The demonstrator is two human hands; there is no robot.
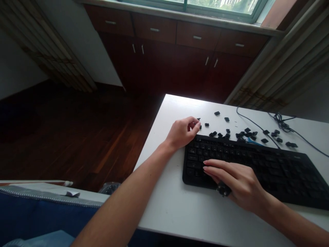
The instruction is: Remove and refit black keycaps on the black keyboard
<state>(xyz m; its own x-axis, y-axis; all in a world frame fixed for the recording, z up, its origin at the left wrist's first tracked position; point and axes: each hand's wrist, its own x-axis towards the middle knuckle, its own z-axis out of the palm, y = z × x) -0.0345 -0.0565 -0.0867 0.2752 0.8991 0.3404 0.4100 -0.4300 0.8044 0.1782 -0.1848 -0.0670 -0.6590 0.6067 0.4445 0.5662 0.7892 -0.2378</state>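
Cabinetry of dark red-brown wood [159, 65] is seen across the upper part of the frame, and a white rectangular table [164, 206] is set below it, at centre and right. On the table, at lower right, a long black plastic keyboard [277, 173] is laid at a slant. The right hand [241, 183] is placed over its left portion, index and middle fingers stretched out together above the keys; a short black object with a shiny end [223, 189] is held beneath them, its farther end hidden. The left hand [182, 133] is rested near the keyboard's upper-left corner, thumb and index finger curved until their tips nearly meet beside small black pieces; whether one is pinched cannot be told. A thin black cable [279, 119] is bunched at right. Small black plastic keycaps [217, 113] are scattered above the keyboard, with a thin blue strip [253, 141] among them.
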